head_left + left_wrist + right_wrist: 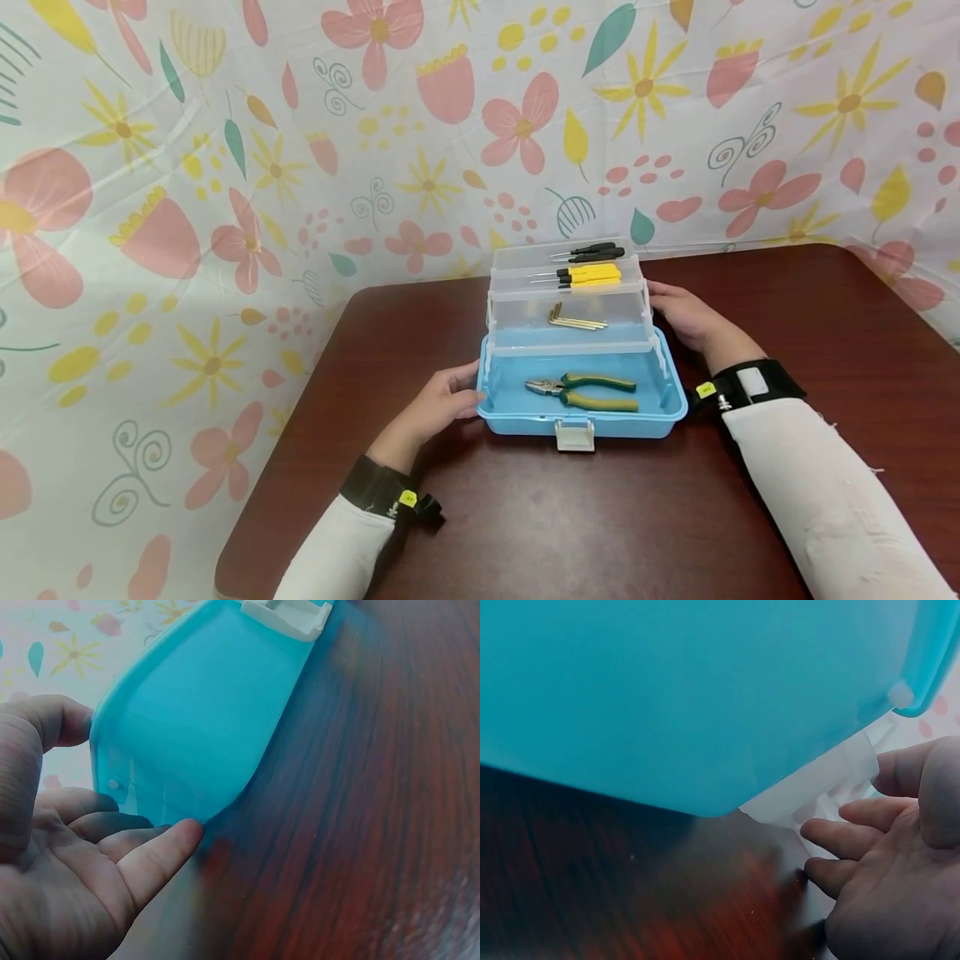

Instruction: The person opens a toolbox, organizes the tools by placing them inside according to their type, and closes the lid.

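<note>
A light-blue toolbox [585, 427] stands unfolded on the table, its translucent trays [525, 312] stepped up behind the base. My left hand [442, 400] holds the box's left end. In the left wrist view the thumb [73, 724] meets the rim and the other fingers lie along the wall. My right hand [686, 317] is at the right edge of the trays. In the right wrist view its thumb and fingers [844, 838] pinch the translucent tray's edge. Pliers [592, 392] with green-and-yellow handles lie in the base.
Higher up are gold hex keys [576, 321], yellow-handled screwdrivers [588, 275] and black-handled screwdrivers [600, 252]. A white latch [575, 436] hangs at the box's front. Behind the dark red-brown table [540, 517] hangs a flower-patterned cloth [300, 150].
</note>
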Demonstrator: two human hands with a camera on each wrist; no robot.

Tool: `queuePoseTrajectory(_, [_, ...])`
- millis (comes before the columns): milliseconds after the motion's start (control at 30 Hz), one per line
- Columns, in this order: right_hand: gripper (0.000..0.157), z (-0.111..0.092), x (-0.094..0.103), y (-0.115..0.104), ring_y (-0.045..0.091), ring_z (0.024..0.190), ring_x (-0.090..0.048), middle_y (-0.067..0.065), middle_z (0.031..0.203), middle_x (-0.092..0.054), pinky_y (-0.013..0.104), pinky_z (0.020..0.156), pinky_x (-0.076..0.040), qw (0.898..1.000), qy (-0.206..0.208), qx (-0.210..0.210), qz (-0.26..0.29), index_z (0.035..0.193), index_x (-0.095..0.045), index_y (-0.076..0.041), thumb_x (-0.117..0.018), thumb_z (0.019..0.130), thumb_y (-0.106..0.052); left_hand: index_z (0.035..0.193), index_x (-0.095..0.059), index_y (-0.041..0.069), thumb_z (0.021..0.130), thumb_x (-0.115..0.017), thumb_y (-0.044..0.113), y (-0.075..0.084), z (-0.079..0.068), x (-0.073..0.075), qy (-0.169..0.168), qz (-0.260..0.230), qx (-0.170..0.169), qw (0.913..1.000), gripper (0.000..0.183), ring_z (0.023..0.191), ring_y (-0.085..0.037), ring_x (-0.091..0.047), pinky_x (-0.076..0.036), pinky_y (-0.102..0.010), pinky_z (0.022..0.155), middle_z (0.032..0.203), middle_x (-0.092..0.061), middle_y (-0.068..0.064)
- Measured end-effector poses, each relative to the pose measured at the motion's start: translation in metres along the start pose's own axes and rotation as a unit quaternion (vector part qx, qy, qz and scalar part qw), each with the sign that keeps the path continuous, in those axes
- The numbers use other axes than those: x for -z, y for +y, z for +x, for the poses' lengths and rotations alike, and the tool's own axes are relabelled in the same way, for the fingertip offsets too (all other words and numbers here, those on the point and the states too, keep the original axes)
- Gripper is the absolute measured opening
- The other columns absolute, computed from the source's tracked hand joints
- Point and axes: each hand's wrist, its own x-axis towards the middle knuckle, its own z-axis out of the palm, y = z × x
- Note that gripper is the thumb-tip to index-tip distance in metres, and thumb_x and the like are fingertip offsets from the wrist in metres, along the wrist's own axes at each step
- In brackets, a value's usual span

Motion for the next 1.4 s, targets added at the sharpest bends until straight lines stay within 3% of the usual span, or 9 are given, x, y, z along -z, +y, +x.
queuePoseTrajectory(400, [0.063, -0.0007, -0.0008, 0.0027, 0.038, 0.161, -0.002, 0.013, 0.174, -0.009, 0.066, 0.126, -0.007, 1.0, -0.005, 0.01, -0.003, 0.166, -0.012, -0.016, -0.04, 0.112, -0.031, 0.16, -0.039, 0.02, 0.102, -0.062, 0.021, -0.0051, 0.0003, -0.0015, 0.003, 0.001, 0.003, 1.0, 0.063, 0.126, -0.029, -0.067, -0.059, -0.043, 0.093, 0.161, -0.047, -0.007])
queuePoseTrajectory(1067, [0.069, -0.0034, 0.0023, 0.0015, 0.036, 0.161, 0.0, 0.008, 0.175, -0.008, 0.067, 0.126, 0.0, 0.999, -0.008, 0.035, 0.021, 0.166, -0.014, -0.018, -0.048, 0.109, -0.037, 0.162, -0.034, 0.016, 0.104, -0.055, 0.014, -0.0038, 0.0012, -0.0028, -0.018, -0.015, -0.003, 0.9997, 0.062, 0.123, -0.037, -0.068, -0.06, -0.047, 0.087, 0.162, -0.045, -0.012])
queuePoseTrajectory(1400, [0.07, -0.0029, 0.0032, -0.0013, 0.035, 0.161, -0.003, 0.005, 0.175, -0.011, 0.069, 0.124, 0.002, 0.998, 0.001, 0.046, 0.04, 0.166, -0.015, -0.029, -0.052, 0.108, -0.039, 0.161, -0.037, 0.022, 0.103, -0.055, 0.018, -0.0034, 0.0012, -0.001, -0.019, -0.025, 0.007, 0.9995, 0.06, 0.114, -0.033, -0.071, -0.063, -0.046, 0.076, 0.16, -0.048, -0.01])
